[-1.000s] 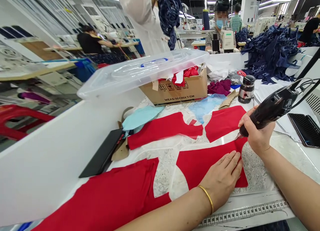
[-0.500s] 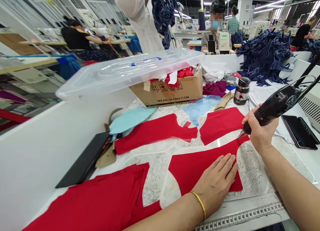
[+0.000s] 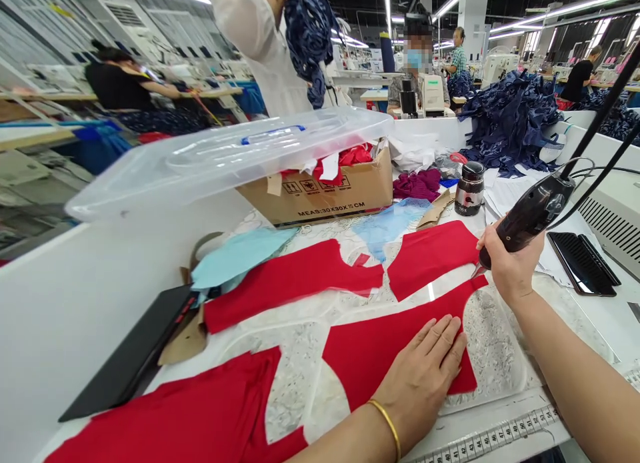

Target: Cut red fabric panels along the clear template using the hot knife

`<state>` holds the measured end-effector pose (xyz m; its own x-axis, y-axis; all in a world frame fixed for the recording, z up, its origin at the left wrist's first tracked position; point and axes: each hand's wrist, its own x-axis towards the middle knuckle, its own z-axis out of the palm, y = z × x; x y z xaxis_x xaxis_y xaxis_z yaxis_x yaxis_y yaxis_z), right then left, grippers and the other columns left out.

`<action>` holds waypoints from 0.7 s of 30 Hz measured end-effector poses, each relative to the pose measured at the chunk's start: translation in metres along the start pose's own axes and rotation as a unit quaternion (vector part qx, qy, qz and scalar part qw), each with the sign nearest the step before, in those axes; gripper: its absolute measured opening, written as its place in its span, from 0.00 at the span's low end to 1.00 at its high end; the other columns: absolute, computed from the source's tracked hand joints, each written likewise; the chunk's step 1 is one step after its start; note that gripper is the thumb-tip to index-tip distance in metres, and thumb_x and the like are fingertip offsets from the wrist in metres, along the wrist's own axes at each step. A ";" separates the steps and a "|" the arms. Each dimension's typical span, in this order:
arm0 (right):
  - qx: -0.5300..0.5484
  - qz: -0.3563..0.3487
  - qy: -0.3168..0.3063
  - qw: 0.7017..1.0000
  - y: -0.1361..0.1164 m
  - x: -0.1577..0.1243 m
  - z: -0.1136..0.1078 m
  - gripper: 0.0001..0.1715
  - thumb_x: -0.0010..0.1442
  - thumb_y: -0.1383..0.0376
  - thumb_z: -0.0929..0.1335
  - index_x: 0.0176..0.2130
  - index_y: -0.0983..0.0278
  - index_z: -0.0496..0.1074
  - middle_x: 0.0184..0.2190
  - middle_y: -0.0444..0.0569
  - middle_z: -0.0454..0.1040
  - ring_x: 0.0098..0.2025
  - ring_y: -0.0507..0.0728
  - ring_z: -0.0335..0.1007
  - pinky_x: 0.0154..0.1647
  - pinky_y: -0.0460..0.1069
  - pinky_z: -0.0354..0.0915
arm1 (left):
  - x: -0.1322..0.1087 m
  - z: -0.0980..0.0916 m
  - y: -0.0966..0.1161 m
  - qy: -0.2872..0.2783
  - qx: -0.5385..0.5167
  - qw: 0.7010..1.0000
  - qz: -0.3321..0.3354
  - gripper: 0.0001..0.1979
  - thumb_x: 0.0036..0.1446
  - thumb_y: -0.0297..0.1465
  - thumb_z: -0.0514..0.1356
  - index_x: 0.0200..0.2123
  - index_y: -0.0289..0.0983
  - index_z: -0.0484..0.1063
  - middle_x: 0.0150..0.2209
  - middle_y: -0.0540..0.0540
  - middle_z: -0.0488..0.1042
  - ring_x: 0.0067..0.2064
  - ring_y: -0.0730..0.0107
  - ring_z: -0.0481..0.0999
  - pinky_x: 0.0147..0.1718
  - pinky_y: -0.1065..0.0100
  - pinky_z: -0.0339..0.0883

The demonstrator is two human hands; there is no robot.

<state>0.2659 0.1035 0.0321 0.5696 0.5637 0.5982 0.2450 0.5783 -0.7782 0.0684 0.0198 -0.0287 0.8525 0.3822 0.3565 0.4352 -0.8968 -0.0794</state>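
My left hand (image 3: 423, 376) lies flat with fingers stretched over a cut red fabric piece (image 3: 385, 349), holding it against a clear patterned sheet. My right hand (image 3: 513, 266) is wrapped around a black corded hand tool (image 3: 533, 213). Its pointed metal tip is by the narrow end of that same fabric piece; whether it touches the cloth I cannot tell. Just beyond lies a second red piece (image 3: 433, 253), and further left a third red piece (image 3: 280, 283). More red fabric (image 3: 190, 409), layered and creased, fills the front left.
A cardboard box (image 3: 320, 199) of scraps sits at the back under a tilted clear plastic lid (image 3: 200, 156). A dark jar (image 3: 469, 188) and a black phone (image 3: 580, 263) are nearby. A tape measure (image 3: 495, 436) runs along the front edge. A person (image 3: 263, 49) stands behind the lid.
The whole view has shifted, so the table things appear further left and slightly lower. Both hands keep nearly the same place on the cloth and tool.
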 end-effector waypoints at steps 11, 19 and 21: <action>-0.012 -0.003 0.022 1.000 0.007 0.004 -0.002 0.21 0.52 0.61 0.74 0.40 0.57 0.61 0.28 0.37 0.65 0.26 0.52 0.63 0.28 0.49 0.66 | -0.004 -0.021 -0.021 0.008 0.019 0.999 -0.025 0.15 0.73 0.27 0.51 0.57 0.32 0.72 0.55 0.36 0.79 0.56 0.56 0.80 0.54 0.57 0.76; -0.129 -0.048 0.018 0.990 -0.012 0.005 -0.001 0.20 0.50 0.59 0.72 0.37 0.57 0.58 0.24 0.36 0.62 0.23 0.51 0.60 0.25 0.48 0.61 | -0.037 -0.050 -0.086 -0.158 -0.025 0.954 -0.254 0.03 0.64 0.29 0.60 0.40 0.39 0.74 0.42 0.41 0.76 0.43 0.54 0.76 0.41 0.57 0.74; -0.158 -0.036 -0.010 0.987 -0.014 0.004 -0.001 0.20 0.51 0.58 0.71 0.39 0.57 0.58 0.25 0.36 0.64 0.24 0.53 0.63 0.27 0.49 0.63 | -0.042 -0.055 -0.086 -0.171 -0.121 0.932 -0.296 0.06 0.63 0.31 0.59 0.32 0.40 0.70 0.38 0.44 0.75 0.41 0.57 0.75 0.42 0.59 0.71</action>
<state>0.2653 0.0971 0.0452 0.5265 0.5419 0.6551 0.5180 0.4066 -0.7526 -0.0207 0.0686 0.0139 0.5445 0.8372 -0.0504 0.8156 -0.5145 0.2645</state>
